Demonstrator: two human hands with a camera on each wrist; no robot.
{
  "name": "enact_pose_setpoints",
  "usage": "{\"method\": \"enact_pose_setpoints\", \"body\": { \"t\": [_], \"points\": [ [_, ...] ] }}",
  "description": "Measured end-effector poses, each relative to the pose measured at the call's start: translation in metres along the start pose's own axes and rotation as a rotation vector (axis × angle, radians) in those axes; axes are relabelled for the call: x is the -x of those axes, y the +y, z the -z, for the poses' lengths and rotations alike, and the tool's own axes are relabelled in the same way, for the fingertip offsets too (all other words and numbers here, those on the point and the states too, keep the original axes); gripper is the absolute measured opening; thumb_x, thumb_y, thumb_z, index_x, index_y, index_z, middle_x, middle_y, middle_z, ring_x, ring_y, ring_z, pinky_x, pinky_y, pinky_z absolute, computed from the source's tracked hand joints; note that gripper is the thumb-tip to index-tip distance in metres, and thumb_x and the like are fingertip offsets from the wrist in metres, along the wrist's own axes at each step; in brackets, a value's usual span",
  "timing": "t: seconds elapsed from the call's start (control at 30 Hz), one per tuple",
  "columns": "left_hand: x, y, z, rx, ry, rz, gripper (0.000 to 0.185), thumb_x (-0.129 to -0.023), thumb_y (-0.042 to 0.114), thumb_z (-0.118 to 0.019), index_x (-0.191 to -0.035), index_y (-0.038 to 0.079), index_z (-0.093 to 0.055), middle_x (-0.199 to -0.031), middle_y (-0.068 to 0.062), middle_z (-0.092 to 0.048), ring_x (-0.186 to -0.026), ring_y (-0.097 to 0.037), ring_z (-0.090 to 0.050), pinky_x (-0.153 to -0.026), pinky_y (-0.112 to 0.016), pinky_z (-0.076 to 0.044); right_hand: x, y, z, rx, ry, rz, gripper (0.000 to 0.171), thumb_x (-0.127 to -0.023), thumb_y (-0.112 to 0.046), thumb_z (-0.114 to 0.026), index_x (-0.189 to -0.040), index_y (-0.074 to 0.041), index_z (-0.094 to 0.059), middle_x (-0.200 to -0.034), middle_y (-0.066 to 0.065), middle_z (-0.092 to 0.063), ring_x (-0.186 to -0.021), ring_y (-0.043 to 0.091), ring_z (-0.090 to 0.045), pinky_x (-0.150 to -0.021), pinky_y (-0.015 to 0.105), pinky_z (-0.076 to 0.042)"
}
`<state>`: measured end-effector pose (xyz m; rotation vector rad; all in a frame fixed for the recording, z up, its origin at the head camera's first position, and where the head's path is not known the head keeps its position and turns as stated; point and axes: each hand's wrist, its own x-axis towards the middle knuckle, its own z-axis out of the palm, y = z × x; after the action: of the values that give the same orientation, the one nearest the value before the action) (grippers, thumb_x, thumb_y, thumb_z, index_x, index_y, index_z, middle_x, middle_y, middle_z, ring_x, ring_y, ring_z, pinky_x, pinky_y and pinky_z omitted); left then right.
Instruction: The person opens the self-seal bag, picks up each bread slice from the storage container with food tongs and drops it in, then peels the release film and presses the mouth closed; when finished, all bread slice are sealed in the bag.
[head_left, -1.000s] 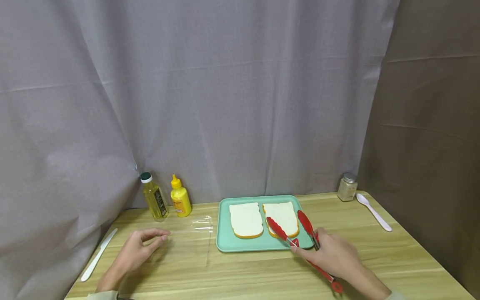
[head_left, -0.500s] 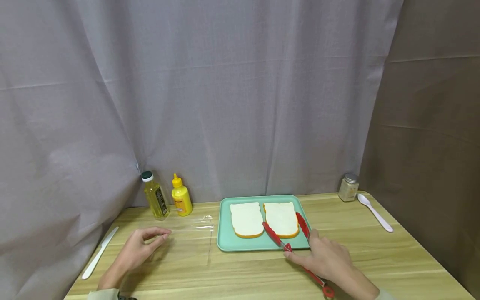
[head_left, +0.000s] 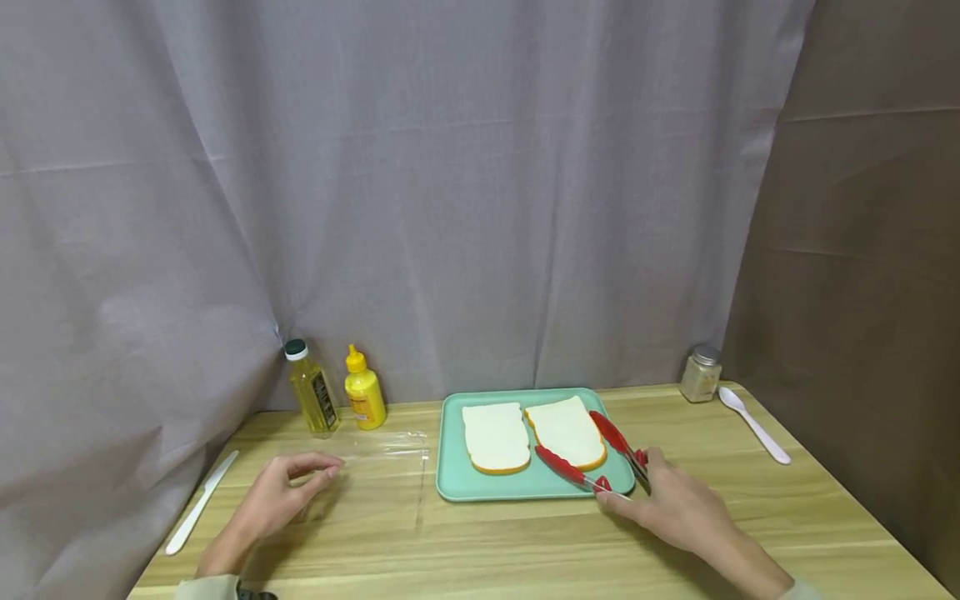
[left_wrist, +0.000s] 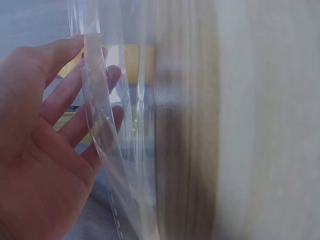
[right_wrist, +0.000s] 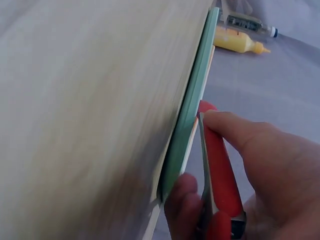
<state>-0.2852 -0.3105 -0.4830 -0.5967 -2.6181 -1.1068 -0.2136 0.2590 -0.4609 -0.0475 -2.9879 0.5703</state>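
Wood-grain table (head_left: 525, 542), grey curtain (head_left: 450, 208) behind, brown panel (head_left: 862, 250) on right. Teal tray (head_left: 450, 479) mid-table w/ two bread slices (head_left: 495, 437). R hand (head_left: 675, 508) grips red tongs (head_left: 592, 454), tips spread either side of the right slice's near-right corner. L hand (head_left: 273, 500) rests on table near left, fingers loosely bent, touching clear plastic sheet (head_left: 375, 467). Far left: oil bottle (head_left: 310, 400), mustard bottle (head_left: 364, 400); white knife (head_left: 201, 502) at left edge. Far right: jar (head_left: 701, 374), white spoon (head_left: 753, 424). Sheet edges hard to make out. Wrist cams blurry, tong tips cut off there.
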Motion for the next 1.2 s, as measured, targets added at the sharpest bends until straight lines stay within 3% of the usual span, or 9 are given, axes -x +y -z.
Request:
{"method": "enact_pose_setpoints", "body": {
  "t": [0.03, 0.23, 0.33, 0.6, 0.8, 0.97, 1.13, 1.2],
  "points": [
    [0.000, 0.000, 0.001, 0.000, -0.001, 0.001, 0.018, -0.099, 0.013, -0.079, -0.117, 0.017, -0.083, -0.119, 0.004, -0.083, -0.116, -0.014, -0.075, -0.104, -0.053, -0.061, -0.001, 0.001, 0.000, 0.001, 0.008, 0.007, 0.111, -0.078, -0.086, -0.076, -0.138, 0.006, -0.055, -0.121, 0.020, -0.075, -0.091, 0.029, -0.073, -0.059, 0.040, -0.050],
    [0.000, -0.001, 0.002, 0.011, -0.008, 0.013, 0.018, -0.099, 0.014, -0.080, -0.116, 0.017, -0.082, -0.120, 0.003, -0.082, -0.116, -0.014, -0.075, -0.104, -0.053, -0.061, -0.003, -0.010, -0.003, 0.031, 0.025, 0.015, 0.101, -0.079, -0.087, -0.074, -0.119, 0.004, -0.056, -0.082, 0.007, -0.062, -0.070, 0.023, -0.060, -0.055, 0.037, -0.043],
    [0.001, -0.002, 0.001, 0.024, -0.015, 0.018, 0.017, -0.099, 0.017, -0.080, -0.116, 0.017, -0.082, -0.120, 0.003, -0.082, -0.117, -0.014, -0.075, -0.105, -0.054, -0.061, -0.004, -0.018, -0.006, 0.053, 0.036, 0.011, 0.097, -0.080, -0.087, -0.072, -0.112, 0.003, -0.055, -0.074, 0.007, -0.057, -0.066, 0.024, -0.059, -0.054, 0.037, -0.042],
    [0.000, -0.003, -0.001, 0.024, -0.014, -0.005, 0.017, -0.099, 0.017, -0.080, -0.116, 0.018, -0.083, -0.119, 0.005, -0.083, -0.115, -0.012, -0.075, -0.103, -0.051, -0.062, -0.008, -0.027, -0.012, 0.075, 0.032, 0.007, 0.105, -0.082, -0.084, -0.073, -0.122, 0.011, -0.053, -0.081, 0.012, -0.065, -0.066, 0.025, -0.061, -0.052, 0.038, -0.045],
    [-0.001, -0.004, -0.002, 0.025, -0.012, -0.011, 0.017, -0.099, 0.015, -0.080, -0.116, 0.017, -0.083, -0.119, 0.005, -0.083, -0.114, -0.010, -0.075, -0.103, -0.052, -0.062, -0.007, -0.017, -0.012, 0.041, 0.047, 0.042, 0.085, -0.085, -0.079, -0.076, -0.108, 0.001, -0.056, -0.075, 0.006, -0.058, -0.064, 0.022, -0.056, -0.053, 0.036, -0.041],
    [0.000, -0.004, -0.001, 0.022, -0.008, 0.000, 0.018, -0.099, 0.015, -0.080, -0.117, 0.017, -0.083, -0.120, 0.003, -0.083, -0.116, -0.015, -0.076, -0.103, -0.053, -0.062, -0.007, -0.005, -0.007, 0.002, 0.075, 0.084, 0.078, -0.085, -0.076, -0.078, -0.107, -0.004, -0.060, -0.082, 0.006, -0.064, -0.069, 0.020, -0.058, -0.055, 0.036, -0.044],
    [0.000, -0.003, 0.000, 0.019, -0.004, 0.011, 0.018, -0.099, 0.016, -0.080, -0.117, 0.018, -0.082, -0.121, 0.002, -0.082, -0.116, -0.013, -0.075, -0.104, -0.054, -0.061, -0.008, 0.009, -0.002, -0.066, 0.093, 0.134, 0.086, -0.088, -0.071, -0.079, -0.126, 0.004, -0.063, -0.098, 0.012, -0.072, -0.082, 0.023, -0.066, -0.068, 0.043, -0.056],
    [0.000, -0.002, 0.000, 0.000, -0.002, 0.016, 0.018, -0.099, 0.018, -0.080, -0.117, 0.020, -0.082, -0.122, 0.002, -0.082, -0.095, -0.007, -0.076, -0.105, -0.053, -0.061, -0.009, 0.014, 0.000, -0.091, 0.099, 0.152, 0.091, -0.089, -0.070, -0.079, -0.136, 0.006, -0.061, -0.106, 0.013, -0.074, -0.089, 0.023, -0.068, -0.075, 0.045, -0.059]
  ]
}}
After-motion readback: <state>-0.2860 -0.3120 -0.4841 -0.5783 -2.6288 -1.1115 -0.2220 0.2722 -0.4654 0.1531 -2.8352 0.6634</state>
